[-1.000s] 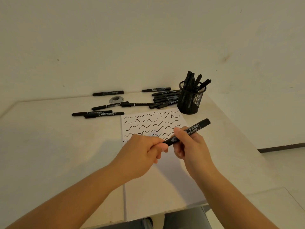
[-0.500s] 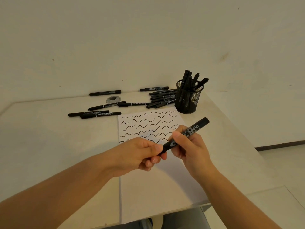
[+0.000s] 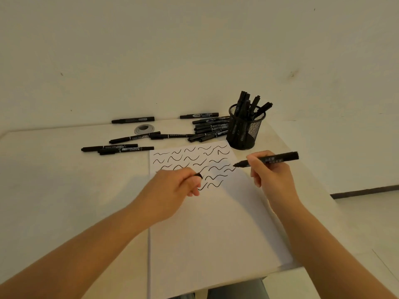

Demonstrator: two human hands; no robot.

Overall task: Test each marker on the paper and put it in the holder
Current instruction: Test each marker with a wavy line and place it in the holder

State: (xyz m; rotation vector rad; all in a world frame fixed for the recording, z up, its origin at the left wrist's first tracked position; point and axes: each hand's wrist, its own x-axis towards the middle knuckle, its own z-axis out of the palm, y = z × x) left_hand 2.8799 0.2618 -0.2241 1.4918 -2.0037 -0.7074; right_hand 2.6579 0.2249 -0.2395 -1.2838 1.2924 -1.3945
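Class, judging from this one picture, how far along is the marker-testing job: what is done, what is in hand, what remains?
Done: several markers stand in the mesh holder, and rows of squiggles cover the top of the paper. In hand: the right hand holds an uncapped marker, tip at the paper; the left hand grips its cap. Left: the loose markers lying behind the paper.

The hands are now parting where before they met on one marker (image 3: pixel 272 159). The left hand (image 3: pixel 172 188) is holding the pulled-off cap (image 3: pixel 198 175) over the paper's (image 3: pixel 216 229) middle, while the right hand (image 3: pixel 273 173) is carrying the uncapped marker toward the paper's right edge, its bare tip (image 3: pixel 235 164) pointing left beside the scribbles.
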